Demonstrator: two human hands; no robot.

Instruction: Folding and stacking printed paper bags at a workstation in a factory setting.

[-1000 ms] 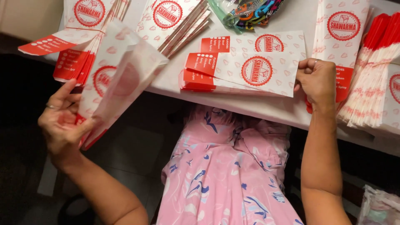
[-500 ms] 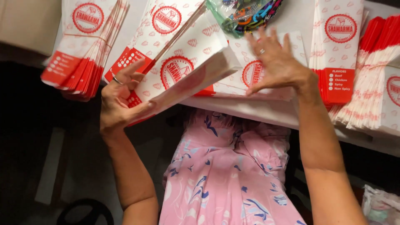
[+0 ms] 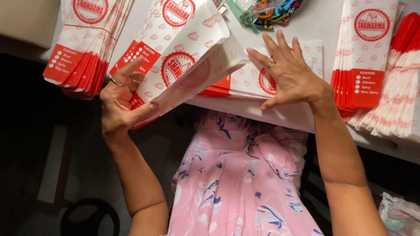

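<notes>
**Ana:** Head view first: where do the hands sit?

**Ben:** Left hand (image 3: 120,102) pinches the lower end of a white paper sleeve bag (image 3: 186,72) with red print, thumb under the edge, fingers spread over the printed face. The bag angles up from that hand over the white table's near edge (image 3: 262,111), and its open mouth points toward the far side. Right hand (image 3: 286,74) lies flat and open, fingers splayed, pressing on a small pile of the same bags (image 3: 245,81) lying flat on the table just inside that edge. It grips nothing.

**Ana:** And further out from that edge?

**Ben:** Left of the held bag, a banded bundle of bags (image 3: 83,43) overhangs the edge. Another stack (image 3: 168,19) lies behind the held bag. On the right, an upright stack (image 3: 365,57) sits beside a fanned stack (image 3: 400,91). A clear pouch of colourful items (image 3: 271,8) rests at the far side.

**Ana:** What could go wrong?

**Ben:** My judgement: the pinch holds only the bag's tail, so the thin paper could crease or slip and fall into the person's lap, onto the pink floral dress (image 3: 236,183). The flat pile sits near the edge too; if the right palm shifts sideways, loose bags could slide off. The overhanging left bundle looks liable to tip if the left elbow or wrist bumps it.
</notes>
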